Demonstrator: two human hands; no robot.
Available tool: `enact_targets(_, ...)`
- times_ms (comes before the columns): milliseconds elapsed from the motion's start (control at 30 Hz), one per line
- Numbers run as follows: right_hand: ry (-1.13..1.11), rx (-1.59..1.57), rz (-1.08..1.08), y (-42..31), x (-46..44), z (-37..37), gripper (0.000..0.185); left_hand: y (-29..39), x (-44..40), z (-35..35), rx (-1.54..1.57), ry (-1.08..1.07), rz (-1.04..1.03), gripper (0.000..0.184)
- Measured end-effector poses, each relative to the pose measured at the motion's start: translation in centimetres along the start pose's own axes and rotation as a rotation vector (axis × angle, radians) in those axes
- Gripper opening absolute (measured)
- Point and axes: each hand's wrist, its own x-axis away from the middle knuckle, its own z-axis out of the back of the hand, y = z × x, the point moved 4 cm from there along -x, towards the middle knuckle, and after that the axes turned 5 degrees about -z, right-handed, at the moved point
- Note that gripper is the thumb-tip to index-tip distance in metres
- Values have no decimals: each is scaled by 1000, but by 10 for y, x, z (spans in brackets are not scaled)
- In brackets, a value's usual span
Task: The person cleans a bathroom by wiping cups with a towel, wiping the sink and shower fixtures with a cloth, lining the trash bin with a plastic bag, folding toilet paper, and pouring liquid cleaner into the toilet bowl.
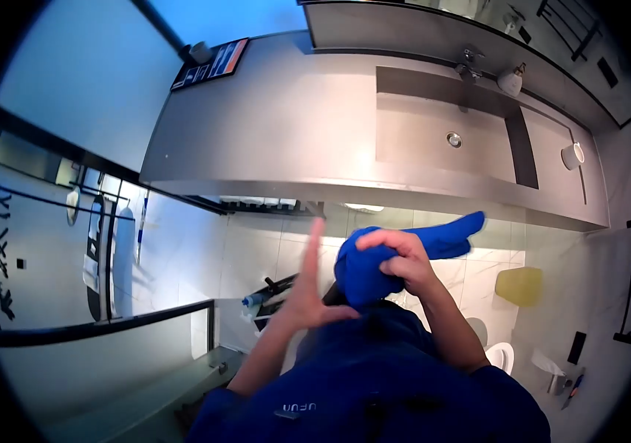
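Observation:
A bunched blue cloth is in front of my body, with one long end stretching out to the right below the counter edge. My right hand has its fingers curled round the cloth from the right side. Just left of the cloth, my left hand is slightly blurred, its fingers stretched upward and its thumb apart, pointing toward the cloth. Nothing shows in that hand.
Ahead runs a long grey counter with a sunken sink, a faucet, a soap bottle and a white cup. A yellow bin stands at the right. A glass partition is at the lower left.

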Motion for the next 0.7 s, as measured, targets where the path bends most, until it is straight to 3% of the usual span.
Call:
enact_targets(67, -127, -241, 49, -18, -5, 23, 41, -12, -37, -46, 94, -87, -62, 111)
enact_targets(100, -58, -119, 100, -28, -8, 37, 40, -21, -57, -69, 63, -144, -152, 99)
enact_targets(167, 104, -6, 135, -57, -14, 57, 43, -43, -88, -86, 355, -52, 31, 84)
enact_targets(233, 272, 114, 309, -80, -26, 90, 47, -70, -125, -76, 787, 297, 206, 76)
enact_targets(267, 341, 237, 449, -86, -33, 114, 46, -90, -154, -45, 745, 431, 230, 64)
enact_targets(300, 506, 416, 387, -90, -33, 142, 42, -110, -182, -14, 695, 565, 258, 52)
enact_targets(333, 663, 597, 315, -92, -28, 170, 38, -130, -210, 17, 640, 695, 287, 41)
enact_targets(367, 763, 504, 180, -84, -18, 202, 34, -120, -251, 49, 574, 867, 242, 45)
enact_targets(467, 970, 405, -21, -54, 35, 272, 28, -261, -297, 124, -208, 960, 290, 62)
enact_targets(533, 1111, 467, -162, -31, 76, 294, 27, -357, -310, 133, -894, 804, 637, 67)
enact_targets(567, 1167, 429, -197, -21, 93, 299, 27, -386, -322, 124, -980, 535, 861, 70)
enact_targets(600, 1229, 390, -234, -13, 107, 301, 27, -395, -337, 111, -1202, 652, 708, 65)
enact_targets(700, 1274, 232, -259, -2, 126, 312, 25, -406, -428, 63, -1101, 508, 420, 59)
